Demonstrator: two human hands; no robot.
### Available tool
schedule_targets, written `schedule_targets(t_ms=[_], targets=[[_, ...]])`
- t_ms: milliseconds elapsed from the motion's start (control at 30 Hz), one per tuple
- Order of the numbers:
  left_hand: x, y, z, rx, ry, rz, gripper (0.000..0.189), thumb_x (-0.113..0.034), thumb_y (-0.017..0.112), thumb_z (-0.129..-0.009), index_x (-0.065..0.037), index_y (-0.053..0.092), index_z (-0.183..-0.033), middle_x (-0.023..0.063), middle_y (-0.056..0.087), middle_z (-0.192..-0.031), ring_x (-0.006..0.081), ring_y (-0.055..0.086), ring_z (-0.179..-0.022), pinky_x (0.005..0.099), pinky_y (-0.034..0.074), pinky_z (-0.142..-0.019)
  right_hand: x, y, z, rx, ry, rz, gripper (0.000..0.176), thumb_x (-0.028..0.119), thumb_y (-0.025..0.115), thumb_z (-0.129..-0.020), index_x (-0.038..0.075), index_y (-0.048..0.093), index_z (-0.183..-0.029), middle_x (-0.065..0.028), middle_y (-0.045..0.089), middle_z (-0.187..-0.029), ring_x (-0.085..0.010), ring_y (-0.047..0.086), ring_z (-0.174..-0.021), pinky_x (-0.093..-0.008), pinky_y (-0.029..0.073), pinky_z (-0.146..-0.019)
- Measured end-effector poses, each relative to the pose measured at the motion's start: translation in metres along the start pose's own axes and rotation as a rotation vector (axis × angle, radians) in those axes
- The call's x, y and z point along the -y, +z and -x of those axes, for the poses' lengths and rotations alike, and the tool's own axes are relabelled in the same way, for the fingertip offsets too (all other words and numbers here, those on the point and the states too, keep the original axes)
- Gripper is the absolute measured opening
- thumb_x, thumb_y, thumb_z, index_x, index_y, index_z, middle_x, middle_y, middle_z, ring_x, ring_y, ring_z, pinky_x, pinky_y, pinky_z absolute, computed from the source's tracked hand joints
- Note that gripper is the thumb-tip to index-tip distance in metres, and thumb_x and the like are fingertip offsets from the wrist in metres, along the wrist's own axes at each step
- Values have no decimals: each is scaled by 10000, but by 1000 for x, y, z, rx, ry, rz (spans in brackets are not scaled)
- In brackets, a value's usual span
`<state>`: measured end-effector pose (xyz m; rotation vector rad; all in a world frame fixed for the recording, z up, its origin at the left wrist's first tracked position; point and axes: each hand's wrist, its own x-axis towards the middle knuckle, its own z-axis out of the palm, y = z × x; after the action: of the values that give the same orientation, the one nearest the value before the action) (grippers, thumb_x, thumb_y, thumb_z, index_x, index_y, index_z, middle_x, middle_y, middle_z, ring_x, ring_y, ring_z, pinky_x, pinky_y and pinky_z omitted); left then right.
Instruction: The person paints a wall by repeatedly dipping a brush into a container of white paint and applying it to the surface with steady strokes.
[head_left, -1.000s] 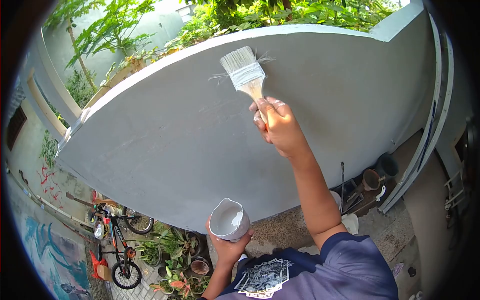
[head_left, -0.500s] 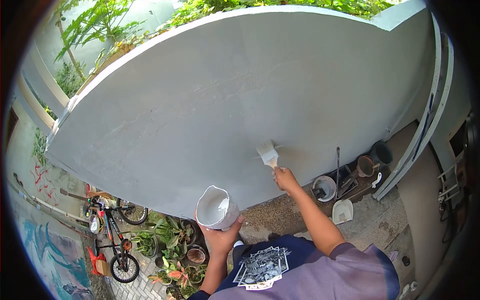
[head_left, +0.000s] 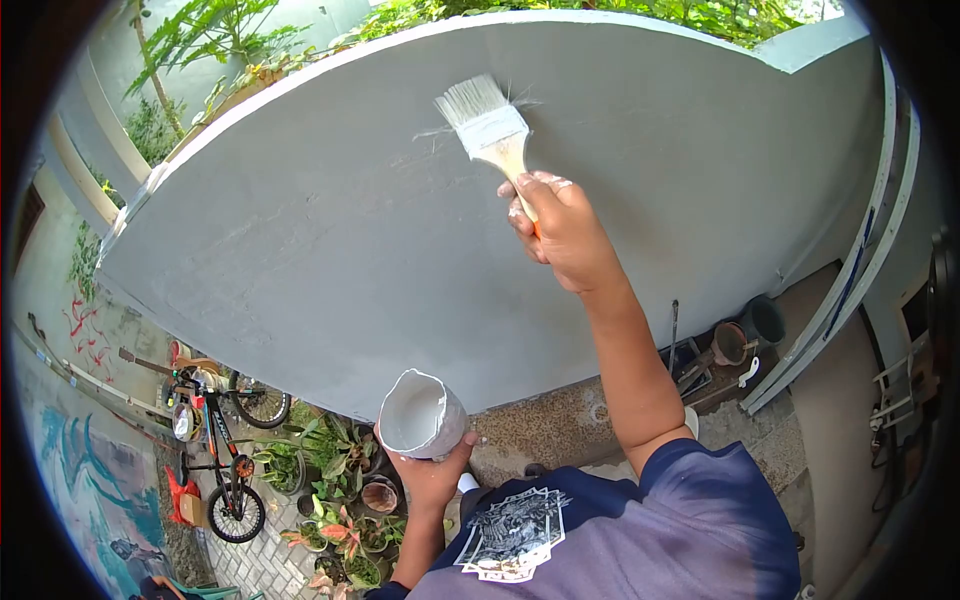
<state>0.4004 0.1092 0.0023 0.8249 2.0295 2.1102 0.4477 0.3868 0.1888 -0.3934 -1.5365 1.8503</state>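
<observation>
My right hand (head_left: 562,228) is closed round the wooden handle of a wide paintbrush (head_left: 490,122), its pale bristles pointing up and left in front of the upper grey wall (head_left: 330,240). Whether the bristles touch the wall I cannot tell. White paint marks my right fingers. Lower down, my left hand (head_left: 432,478) grips a rough-edged white container (head_left: 422,415) from below, its opening facing up and the inside coated white.
A bicycle (head_left: 228,465) and potted plants (head_left: 345,540) stand at the lower left. Dark buckets (head_left: 763,318) and a brown pot (head_left: 729,342) sit by the wall's foot at right. Curved pale rails (head_left: 858,260) rise beyond them. Greenery (head_left: 590,8) tops the wall.
My right hand has moved up with the brush, from low on the wall to its upper part, and looks larger. The container in my left hand has shifted slightly left.
</observation>
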Motion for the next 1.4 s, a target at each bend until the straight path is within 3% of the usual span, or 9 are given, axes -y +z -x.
schedule_targets(t_ms=[133, 300, 533, 567, 600, 733, 1133, 1267, 1400], targets=[[-5, -2, 3, -10, -12, -37, 1068, -201, 965, -641, -5, 269, -1426, 156, 475, -1335, 253, 512, -1226, 420, 443, -1034, 4, 3, -10, -34, -138, 41, 321, 268, 480, -1051, -15, 615, -981, 29, 486, -669, -34, 398, -553, -217, 348, -494], [1, -5, 9, -57, 2, -19, 1047, -217, 964, -643, -6, 296, -1420, 153, 478, -1332, 260, 509, -1228, 421, 428, -1047, -116, -25, -22, -136, -124, 247, 357, 286, 451, -1064, -2, 605, -920, -4, 519, -663, -68, 452, -570, -267, 391, -529], [0, -8, 11, -63, -23, -20, 1040, -200, 966, -632, -7, 309, -1415, 145, 490, -1304, 246, 526, -1199, 409, 443, -1026, -281, -89, 47, -237, 112, 456, 350, 271, 474, -1040, -3, 588, -856, -36, 558, -665, -144, 522, -566, -331, 441, -570], [-1, -7, 11, -61, -27, 2, 1035, -193, 964, -633, -8, 311, -1414, 143, 496, -1296, 242, 532, -1190, 404, 449, -1019, -289, -96, 56, -236, 316, 374, 310, 276, 470, -1044, 20, 570, -900, -9, 511, -643, -110, 442, -505, -301, 358, -487], [1, -8, 10, -44, -9, -15, 1025, -183, 959, -642, -10, 309, -1417, 142, 505, -1291, 236, 543, -1176, 394, 457, -1010, -289, -99, 60, -234, 516, 289, 273, 282, 466, -1048, 44, 552, -944, 18, 464, -621, -76, 362, -445, -271, 276, -403], [-2, -8, 9, -3, 33, -42, 1023, -170, 955, -648, -12, 304, -1421, 146, 509, -1296, 239, 545, -1184, 394, 458, -1014, -265, -106, 67, -183, 774, 155, 236, 263, 470, -1036, 43, 544, -992, 13, 476, -634, -70, 319, -409, -271, 228, -369], [-10, -4, -11, 123, 40, -34, 1038, -141, 943, -659, -18, 274, -1443, 145, 489, -1318, 243, 532, -1230, 394, 445, -1040, -2, -3, 5, -60, 16, -8, 276, 220, 470, -1037, -25, 593, -1005, 10, 490, -652, -43, 338, -449, -222, 263, -397], [-7, -7, -18, 144, 36, -2, 1027, -142, 945, -657, -14, 286, -1434, 146, 496, -1318, 244, 536, -1227, 394, 447, -1040, 16, 6, -15, -30, -171, -18, 297, 244, 477, -1047, -23, 590, -984, 21, 479, -648, -35, 346, -468, -213, 277, -419], [-4, -8, -24, 115, 42, 49, 1025, -139, 948, -653, -14, 291, -1431, 143, 504, -1316, 240, 541, -1222, 395, 449, -1040, -57, 0, -31, -128, -69, 134, 353, 309, 465, -1070, 13, 582, -918, 25, 481, -649, -34, 390, -523, -224, 320, -471]])
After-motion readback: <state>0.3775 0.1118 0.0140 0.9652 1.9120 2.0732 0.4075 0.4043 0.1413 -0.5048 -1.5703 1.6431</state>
